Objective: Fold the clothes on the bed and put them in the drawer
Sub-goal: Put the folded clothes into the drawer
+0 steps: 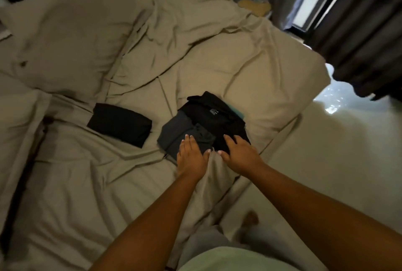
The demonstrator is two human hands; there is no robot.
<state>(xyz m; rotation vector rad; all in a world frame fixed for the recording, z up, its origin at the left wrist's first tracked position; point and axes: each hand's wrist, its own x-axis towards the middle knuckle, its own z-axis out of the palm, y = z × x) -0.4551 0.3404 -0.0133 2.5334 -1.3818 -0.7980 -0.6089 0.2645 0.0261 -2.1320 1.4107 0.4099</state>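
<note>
Both hands on the folded pile, near right edge of the bed [87,183]

Nearest me, my left hand [191,157] lies flat on the dark grey garment [174,131], its fingers [187,143] straight and gripping nothing. My right hand [239,155] lies spread just beside it on the black garment [217,114]. It seems only to press, though the dark cloth hides whether the fingertips hook the edge. The two garments overlap as one pile, with a teal scrap [238,113] peeking out at its far right. A separate folded black piece [119,123] lies to the left, apart from the pile. Beyond it are the pillow [65,38] and, far right, the curtain [359,31]. I judge the folding nearly done and this the gathering step. Next I should slide both hands under the pile, lift it level so it keeps its folds, and find the drawer, which is out of view.
</note>
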